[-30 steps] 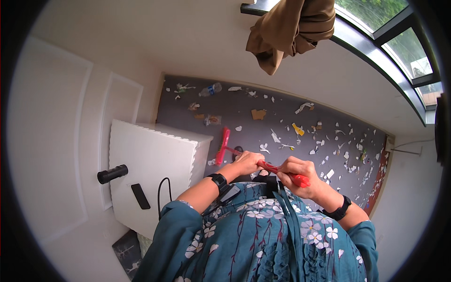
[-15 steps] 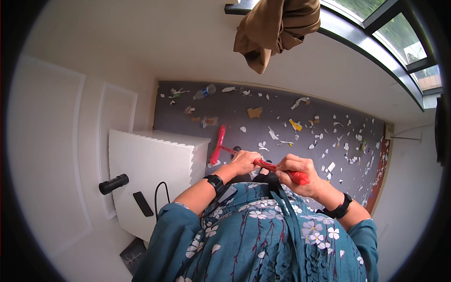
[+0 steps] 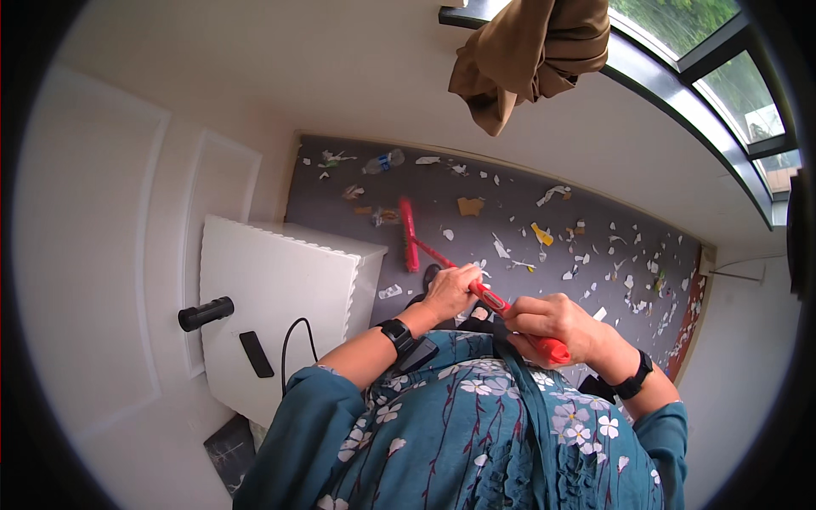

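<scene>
In the head view, the red broom slants from left of centre, where its head appears over the grey floor, down to the red handle end at lower right of centre; whether the bristles touch the floor cannot be told. The left hand, at the centre, has its fingers wrapped round the shaft, their tips hidden beneath. The right hand, lower and to the right, has its fingers curled tightly round the handle near its end. Both wrists wear black bands. Beyond the broom head, a clear packet and a plastic bottle lie on the floor, with a piece of cardboard and a yellow scrap farther right among many white scraps. At left, the white surface carries a black cylinder, a dark slab and a cable. A brown curtain hangs bunched at the top, beside the window in the upper right.
</scene>
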The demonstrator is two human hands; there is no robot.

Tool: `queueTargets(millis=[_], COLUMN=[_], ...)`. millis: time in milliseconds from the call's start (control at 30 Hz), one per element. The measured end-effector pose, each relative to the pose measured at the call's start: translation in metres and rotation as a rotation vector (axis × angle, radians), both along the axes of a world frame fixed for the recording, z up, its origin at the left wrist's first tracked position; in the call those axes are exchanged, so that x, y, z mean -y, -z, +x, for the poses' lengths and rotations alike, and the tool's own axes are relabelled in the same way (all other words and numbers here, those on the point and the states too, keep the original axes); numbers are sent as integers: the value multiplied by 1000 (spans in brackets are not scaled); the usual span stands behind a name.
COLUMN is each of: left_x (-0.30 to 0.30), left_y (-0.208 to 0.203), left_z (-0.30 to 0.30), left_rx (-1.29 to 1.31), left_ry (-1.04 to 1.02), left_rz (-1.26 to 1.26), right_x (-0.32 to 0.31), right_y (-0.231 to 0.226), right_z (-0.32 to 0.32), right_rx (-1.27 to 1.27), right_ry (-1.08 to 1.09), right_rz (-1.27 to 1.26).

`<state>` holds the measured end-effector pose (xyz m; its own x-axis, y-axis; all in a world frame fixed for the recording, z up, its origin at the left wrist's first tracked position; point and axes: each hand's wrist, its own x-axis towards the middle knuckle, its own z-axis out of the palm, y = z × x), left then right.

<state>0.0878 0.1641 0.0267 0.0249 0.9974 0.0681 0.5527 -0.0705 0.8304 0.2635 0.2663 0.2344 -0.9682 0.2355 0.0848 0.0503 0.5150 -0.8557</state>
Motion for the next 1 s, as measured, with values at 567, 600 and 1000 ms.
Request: queueTargets(millis=[567, 600, 1000], left_x=[-1, -6, -16], left_y=[21, 21, -3], left_z=[-81, -90, -78], left_rx=[12, 32, 41], left_ry=[-695, -624, -110], left_rz=[-189, -182, -34], right_x=[-51, -50, -17], right_y=[22, 22, -19], right_z=[-173, -176, -116], right_rx=[-40, -36, 34], right_ry=[-242, -258, 22], right_rz=[-82, -84, 13])
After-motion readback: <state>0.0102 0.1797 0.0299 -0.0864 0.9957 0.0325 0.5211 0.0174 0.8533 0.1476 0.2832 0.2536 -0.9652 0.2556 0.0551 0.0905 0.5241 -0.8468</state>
